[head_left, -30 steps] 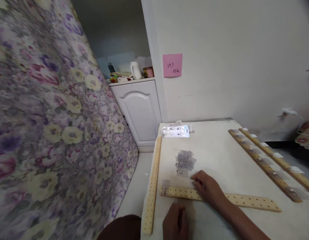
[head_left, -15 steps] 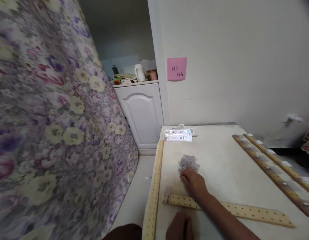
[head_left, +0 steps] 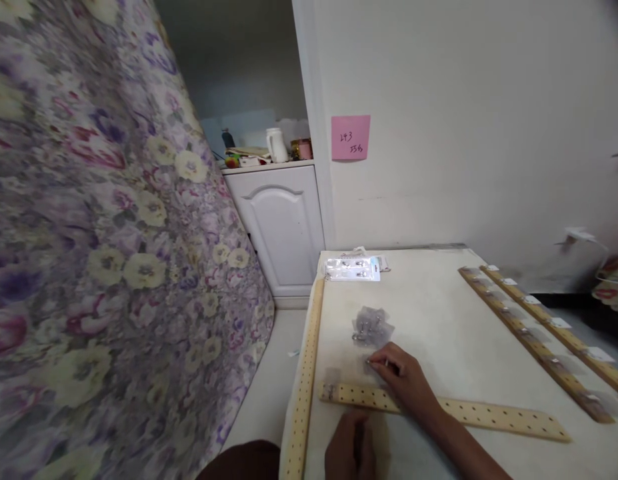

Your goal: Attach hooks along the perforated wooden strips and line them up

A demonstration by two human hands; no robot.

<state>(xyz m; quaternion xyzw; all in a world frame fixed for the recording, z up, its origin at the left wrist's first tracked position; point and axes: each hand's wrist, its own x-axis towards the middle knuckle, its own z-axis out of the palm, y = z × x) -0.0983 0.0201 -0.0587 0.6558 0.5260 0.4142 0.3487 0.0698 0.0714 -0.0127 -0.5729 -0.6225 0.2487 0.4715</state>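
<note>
My right hand (head_left: 406,385) rests over a pale perforated wooden strip (head_left: 489,415) that lies across the near side of the white table (head_left: 439,313). Its fingers pinch a small clear packet with metal inside. A little heap of the same small clear packets (head_left: 371,327) lies just beyond the fingertips. My left hand (head_left: 349,450) sits at the bottom edge, close to the strip's left end, fingers curled; what it holds, if anything, is hidden. One packet (head_left: 331,383) sits on the strip's left end.
Another perforated strip (head_left: 305,393) runs along the table's left edge. Two strips carrying clipped packets (head_left: 539,340) lie at the right. A blister card (head_left: 353,268) lies at the far edge. A flowered cloth (head_left: 99,253) hangs left; a white cabinet (head_left: 281,220) and pink note (head_left: 350,137) stand behind.
My right hand reached out to the heap of packets, then drew back over the strip with a packet pinched in its fingers. The left hand stayed low by the strip.
</note>
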